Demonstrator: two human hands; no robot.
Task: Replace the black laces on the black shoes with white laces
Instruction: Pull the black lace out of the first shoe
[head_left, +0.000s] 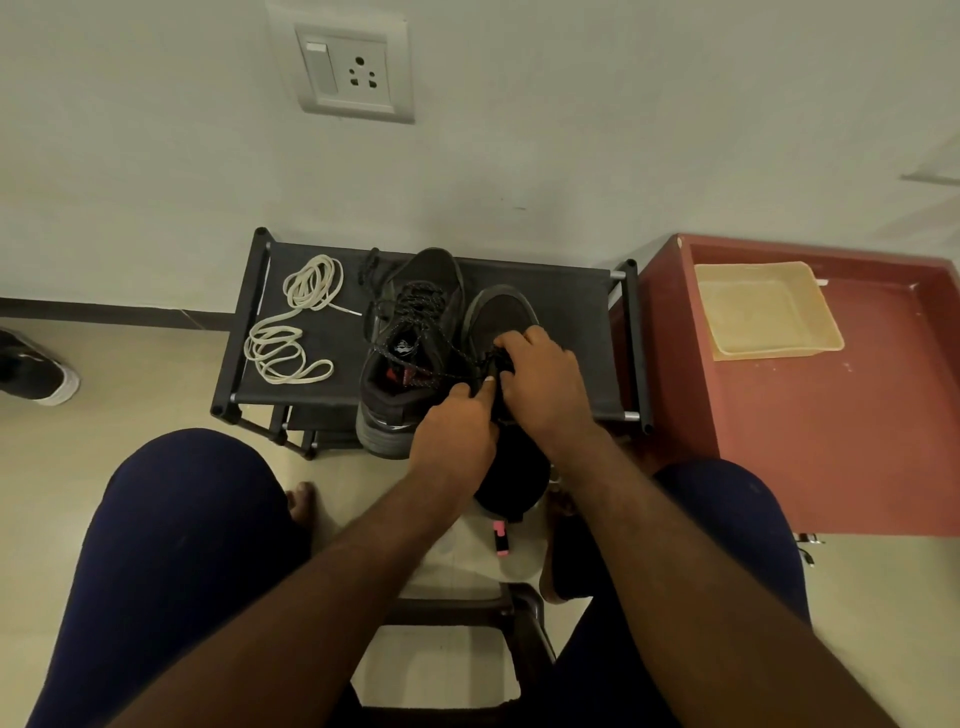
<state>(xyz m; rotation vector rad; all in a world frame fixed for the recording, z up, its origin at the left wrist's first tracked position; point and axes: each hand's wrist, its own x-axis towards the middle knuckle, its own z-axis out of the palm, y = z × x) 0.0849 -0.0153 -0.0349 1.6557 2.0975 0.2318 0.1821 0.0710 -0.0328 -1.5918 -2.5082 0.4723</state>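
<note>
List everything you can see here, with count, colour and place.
shoe rack: one, black, against the wall
black shoes: two, black, together on the rack
black laces: speckled black, threaded in the left shoe
white laces: two loose coils, white, rack's left part
wall socket: one, white, above the rack
table: one, reddish-brown, right of rack
tray: one, beige, on the table
sneaker: one, black with white sole, floor far left
left hand: one, pinching laces at right shoe
right hand: one, gripping them too
</note>
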